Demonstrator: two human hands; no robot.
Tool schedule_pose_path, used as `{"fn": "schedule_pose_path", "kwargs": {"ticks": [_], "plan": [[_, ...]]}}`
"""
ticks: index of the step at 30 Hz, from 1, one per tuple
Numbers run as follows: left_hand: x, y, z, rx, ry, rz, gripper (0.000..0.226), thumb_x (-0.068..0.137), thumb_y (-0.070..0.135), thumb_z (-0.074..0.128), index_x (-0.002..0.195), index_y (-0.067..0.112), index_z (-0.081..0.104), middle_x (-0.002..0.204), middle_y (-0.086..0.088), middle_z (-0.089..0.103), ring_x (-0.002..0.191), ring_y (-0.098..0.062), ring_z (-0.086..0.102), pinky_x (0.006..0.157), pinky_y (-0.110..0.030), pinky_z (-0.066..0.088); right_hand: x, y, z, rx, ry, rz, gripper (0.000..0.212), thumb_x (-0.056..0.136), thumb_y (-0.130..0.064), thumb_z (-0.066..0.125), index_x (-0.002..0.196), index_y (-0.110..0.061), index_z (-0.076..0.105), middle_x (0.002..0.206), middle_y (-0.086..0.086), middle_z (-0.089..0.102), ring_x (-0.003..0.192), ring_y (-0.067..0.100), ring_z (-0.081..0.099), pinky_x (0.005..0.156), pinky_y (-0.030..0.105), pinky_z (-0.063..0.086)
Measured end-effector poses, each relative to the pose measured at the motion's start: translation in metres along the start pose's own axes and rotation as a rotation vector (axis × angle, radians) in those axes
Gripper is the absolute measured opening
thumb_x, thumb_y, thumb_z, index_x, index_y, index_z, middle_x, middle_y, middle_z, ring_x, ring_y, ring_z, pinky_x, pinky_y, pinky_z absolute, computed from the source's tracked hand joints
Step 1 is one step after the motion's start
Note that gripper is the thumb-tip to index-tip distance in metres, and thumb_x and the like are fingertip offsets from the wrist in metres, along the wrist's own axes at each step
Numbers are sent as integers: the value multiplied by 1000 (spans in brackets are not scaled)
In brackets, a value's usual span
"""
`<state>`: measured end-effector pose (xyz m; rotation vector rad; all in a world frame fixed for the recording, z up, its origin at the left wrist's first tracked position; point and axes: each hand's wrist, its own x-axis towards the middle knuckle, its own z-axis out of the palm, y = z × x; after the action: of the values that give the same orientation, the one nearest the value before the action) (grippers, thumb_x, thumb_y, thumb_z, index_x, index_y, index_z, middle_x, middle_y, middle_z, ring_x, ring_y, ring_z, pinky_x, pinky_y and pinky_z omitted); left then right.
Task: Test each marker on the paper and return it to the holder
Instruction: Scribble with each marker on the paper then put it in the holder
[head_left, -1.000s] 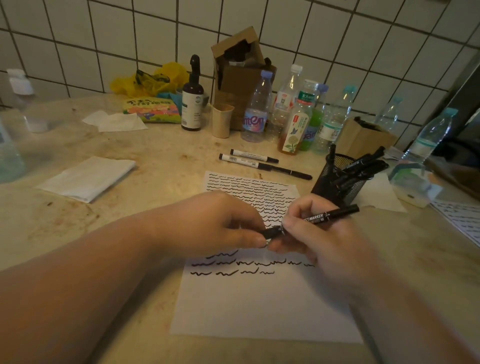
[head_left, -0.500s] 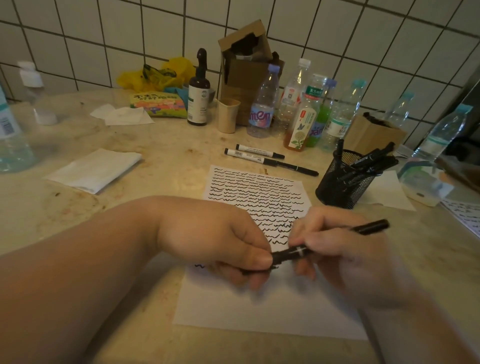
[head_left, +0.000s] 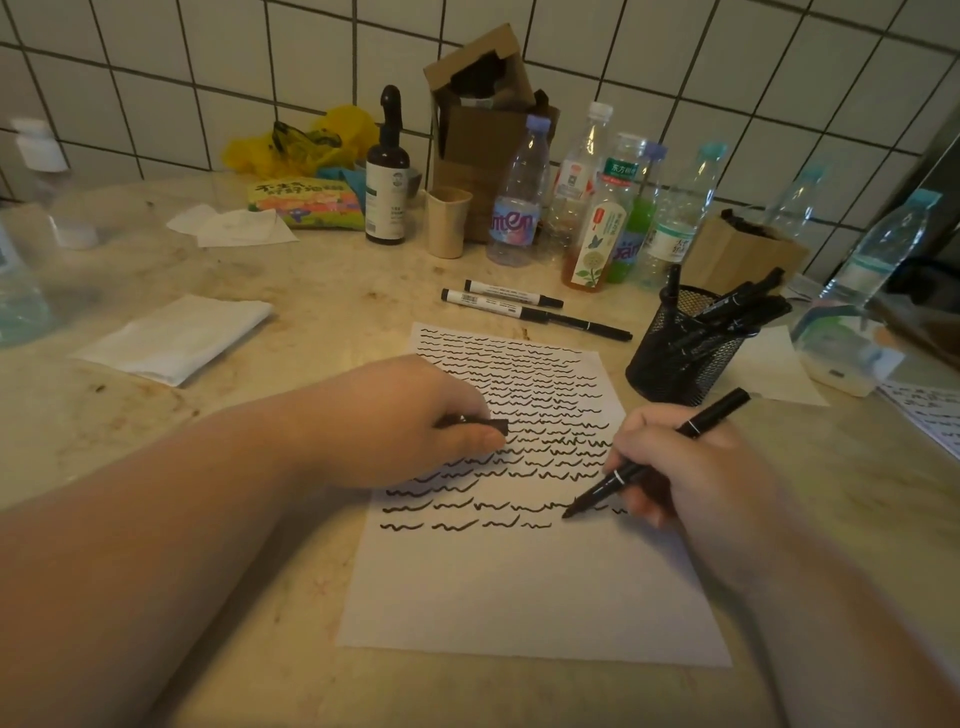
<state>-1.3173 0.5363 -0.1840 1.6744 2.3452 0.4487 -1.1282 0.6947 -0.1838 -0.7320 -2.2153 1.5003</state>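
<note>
Head view. Fingers (head_left: 636, 457) of the right hand (head_left: 691, 467) grasp an uncapped marker (head_left: 657, 460) in a writing grip; its tip touches the paper (head_left: 519, 587) at the right end of the second-lowest row of squiggles. Fingers of the left hand (head_left: 410, 421) are curled, pinching the black cap (head_left: 493, 427) between thumb and forefinger; that hand rests on the paper's left half. The paper lies flat on the table (head_left: 311, 312), rows of black squiggles covering its upper half. Just beyond the right fingers stands the mesh holder (head_left: 680, 353), markers leaning in it. Beyond the left fingers, three spare markers (head_left: 519, 306) lie on the table past the paper's far edge.
</note>
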Motion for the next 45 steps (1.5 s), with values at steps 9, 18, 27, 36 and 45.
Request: {"fn": "schedule_pose_path", "kwargs": {"ticks": [9, 18, 27, 36, 45], "plan": [[2, -2, 1, 26, 3, 23, 34, 96, 54, 44, 108, 31, 67, 92, 13, 69, 81, -3, 61, 78, -35, 53, 1, 3, 1, -33, -57, -1, 26, 88, -12, 57, 65, -6, 65, 52, 15, 54, 50, 22, 44, 52, 34, 34], [3, -4, 3, 3, 8, 1, 32, 96, 54, 44, 107, 33, 66, 90, 13, 68, 80, -3, 60, 76, -33, 53, 2, 1, -2, -59, 2, 7, 25, 85, -14, 58, 63, -5, 66, 47, 10, 51, 49, 20, 44, 54, 38, 36], [1, 1, 0, -55, 53, -12, 19, 97, 43, 53, 111, 38, 63, 87, 16, 64, 79, -1, 57, 67, -23, 46, 3, 2, -7, -31, 136, -57, 31, 92, -11, 55, 63, -10, 67, 50, 4, 52, 49, 12, 48, 44, 21, 37], [0, 4, 0, -62, 50, 7, 24, 96, 43, 55, 118, 39, 64, 96, 16, 68, 85, 0, 59, 76, -25, 51, 0, -2, 0, 328, -26, -231, 23, 88, -30, 62, 88, -15, 80, 78, 14, 73, 72, 27, 66, 68, 38, 52], [-1, 8, -2, -97, 88, 21, 24, 93, 44, 58, 115, 41, 65, 96, 16, 70, 86, -2, 61, 79, -30, 54, -2, -2, 2, 192, -73, -199, 18, 84, -16, 66, 100, -9, 73, 86, 16, 77, 75, 27, 74, 64, 28, 60]]}}
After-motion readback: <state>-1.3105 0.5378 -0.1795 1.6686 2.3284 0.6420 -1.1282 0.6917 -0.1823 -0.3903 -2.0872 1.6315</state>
